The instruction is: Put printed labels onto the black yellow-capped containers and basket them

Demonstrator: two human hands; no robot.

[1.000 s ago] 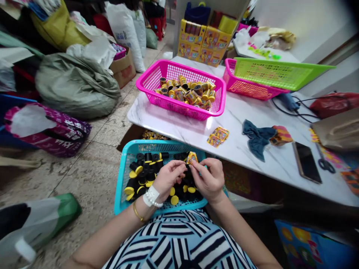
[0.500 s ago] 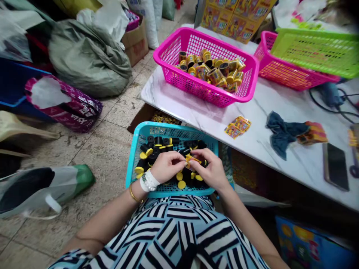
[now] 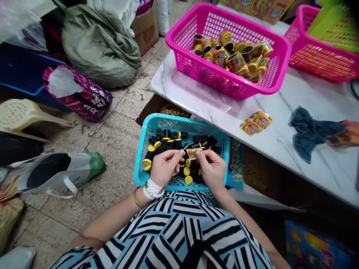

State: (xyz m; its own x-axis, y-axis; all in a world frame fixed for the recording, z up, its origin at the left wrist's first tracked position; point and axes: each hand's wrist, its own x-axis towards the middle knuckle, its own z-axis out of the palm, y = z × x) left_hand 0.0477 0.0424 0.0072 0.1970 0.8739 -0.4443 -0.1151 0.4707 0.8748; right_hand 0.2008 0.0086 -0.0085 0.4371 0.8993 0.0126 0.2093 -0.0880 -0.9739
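My right hand (image 3: 212, 168) pinches a small printed plastic sleeve (image 3: 193, 152), orange and yellow, between thumb and fingers. My left hand (image 3: 166, 169) is closed in a pinch just left of the sleeve. Something dark and yellow shows at its fingertips, too small to make out. Both hands are over a turquoise basket (image 3: 138, 158) on the lap. Inside it lie many small black canisters (image 3: 166, 134) with yellow lids (image 3: 188, 179), partly hidden by the hands.
On the marble-patterned table (image 3: 171, 89) stands a pink basket (image 3: 207, 80) of wrapped canisters (image 3: 237, 61). Flat printed sleeves (image 3: 256, 122) and a denim cloth (image 3: 308, 129) lie nearer. Bags (image 3: 98, 48) and a plastic stool (image 3: 19, 114) are on the floor to the left.
My fingertips have drawn apart: both were at the printed sleeve, which now shows flatter and clearer in my right hand. The view has shifted, moving the table things up and right.
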